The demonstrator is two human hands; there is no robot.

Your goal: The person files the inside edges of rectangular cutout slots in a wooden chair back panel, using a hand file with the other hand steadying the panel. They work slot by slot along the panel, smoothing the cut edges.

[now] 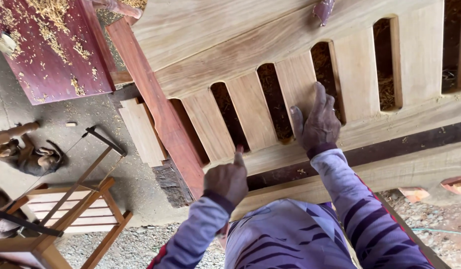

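— Both hands are laid on the slatted wooden panel (300, 65): the right hand (317, 122) is spread flat on a slat (297, 82), the left hand (229, 178) curled, thumb pressed to the near rail; whether anything is pinched cannot be told.

— Fingers could be caught in a slot. A red beam (161, 117) crowds the left; a bow saw (91, 154) and a dog (29, 157) lie below.

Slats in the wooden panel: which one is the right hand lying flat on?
The right hand rests on the slat fourth from the left, between two dark slots, fingers spread over its lower end. The left hand touches no slat, only the bottom rail.
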